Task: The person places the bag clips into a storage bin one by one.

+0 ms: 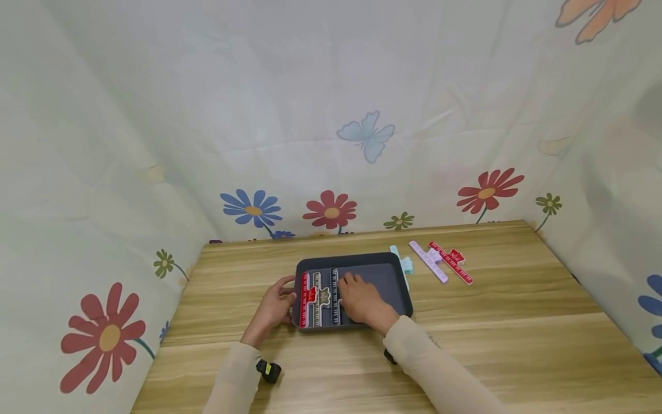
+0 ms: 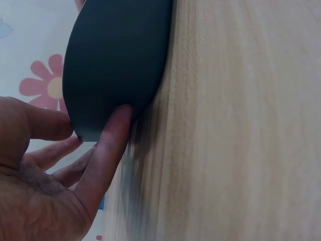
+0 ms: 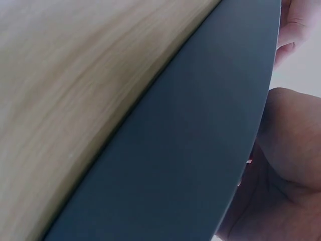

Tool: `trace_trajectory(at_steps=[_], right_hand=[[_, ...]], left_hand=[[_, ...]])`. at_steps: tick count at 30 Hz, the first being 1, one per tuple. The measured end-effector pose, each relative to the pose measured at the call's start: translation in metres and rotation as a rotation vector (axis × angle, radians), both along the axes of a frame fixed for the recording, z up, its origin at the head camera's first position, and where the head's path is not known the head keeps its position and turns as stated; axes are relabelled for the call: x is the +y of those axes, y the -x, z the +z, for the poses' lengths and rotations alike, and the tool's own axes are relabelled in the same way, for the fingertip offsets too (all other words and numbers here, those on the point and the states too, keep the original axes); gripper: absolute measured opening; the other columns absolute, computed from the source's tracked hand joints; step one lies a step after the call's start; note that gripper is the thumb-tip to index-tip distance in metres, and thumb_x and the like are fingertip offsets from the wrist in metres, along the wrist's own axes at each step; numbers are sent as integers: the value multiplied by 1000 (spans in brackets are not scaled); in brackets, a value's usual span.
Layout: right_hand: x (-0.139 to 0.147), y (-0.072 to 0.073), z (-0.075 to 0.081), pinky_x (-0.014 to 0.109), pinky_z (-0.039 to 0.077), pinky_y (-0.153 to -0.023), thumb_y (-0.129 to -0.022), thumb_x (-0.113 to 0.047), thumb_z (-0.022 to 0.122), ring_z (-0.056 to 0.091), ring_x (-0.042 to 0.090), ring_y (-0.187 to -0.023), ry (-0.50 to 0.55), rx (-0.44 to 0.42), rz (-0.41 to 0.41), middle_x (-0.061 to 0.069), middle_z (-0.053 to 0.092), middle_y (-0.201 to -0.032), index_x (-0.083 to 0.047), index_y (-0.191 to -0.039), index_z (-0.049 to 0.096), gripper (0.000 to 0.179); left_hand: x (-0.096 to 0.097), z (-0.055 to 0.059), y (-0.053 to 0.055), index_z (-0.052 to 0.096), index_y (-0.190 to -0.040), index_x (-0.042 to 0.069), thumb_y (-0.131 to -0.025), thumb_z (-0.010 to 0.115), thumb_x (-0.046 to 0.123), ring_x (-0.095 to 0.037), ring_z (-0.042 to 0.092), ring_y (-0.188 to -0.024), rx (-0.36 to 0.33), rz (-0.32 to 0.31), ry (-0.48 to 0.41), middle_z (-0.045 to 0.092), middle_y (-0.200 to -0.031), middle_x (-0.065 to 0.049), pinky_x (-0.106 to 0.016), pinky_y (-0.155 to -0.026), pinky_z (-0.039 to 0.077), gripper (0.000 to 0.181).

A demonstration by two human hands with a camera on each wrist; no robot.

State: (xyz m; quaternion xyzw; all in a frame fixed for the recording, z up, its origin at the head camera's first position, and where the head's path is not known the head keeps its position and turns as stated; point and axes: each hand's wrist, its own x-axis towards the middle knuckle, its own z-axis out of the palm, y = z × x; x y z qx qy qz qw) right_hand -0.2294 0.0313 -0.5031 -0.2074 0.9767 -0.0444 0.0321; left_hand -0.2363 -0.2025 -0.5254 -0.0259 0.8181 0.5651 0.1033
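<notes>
Looks half done: three clips (image 1: 323, 296) lie in the tray (image 1: 380, 282), three outer clips (image 1: 428, 262) toward two o'clock. Left hand (image 1: 275, 304), outstretched, touches the tray; right hand (image 1: 359, 299): grip unclear.

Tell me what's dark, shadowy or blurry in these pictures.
Head view: soft, even light, but lettering on the purple clip is too small to read; left wrist view: the tray looks dark, with a smudgy shadow on the table near the left hand; right wrist view: the wood grain looks soft, and the right hand is partly shaded.
</notes>
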Motion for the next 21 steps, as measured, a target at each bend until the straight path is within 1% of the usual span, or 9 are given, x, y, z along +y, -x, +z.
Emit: trace_trajectory(at_steps=[5, 11, 21], right_hand=[[-1, -1, -1, 43, 56, -72, -97, -31, 61, 55, 25, -109, 0, 2, 2, 9, 54, -119, -9, -127, 54, 38], [-3, 0, -4, 44, 56, -76, -96, -32, 62, 56, 26, -109, 5, -3, -10, 9, 55, -120, -9, -128, 55, 40], [-8, -2, -1, 45, 57, -80, -96, -33, 62, 56, 26, -113, -6, -17, -17, 9, 56, -121, -10, -128, 56, 40]], left_hand=[[1, 1, -1, 42, -148, 16, -99, 51, 8, -25, 68, -91, 17, 1, 29, 54, -135, -29, -39, -52, 58, 50], [0, 1, -2, 41, -149, 14, -99, 51, 7, -26, 68, -90, 24, -12, 34, 54, -135, -30, -38, -52, 58, 50], [0, -1, -1, 42, -148, 14, -99, 51, 5, -32, 67, -99, 38, -7, 34, 55, -134, -30, -38, -52, 59, 50]])
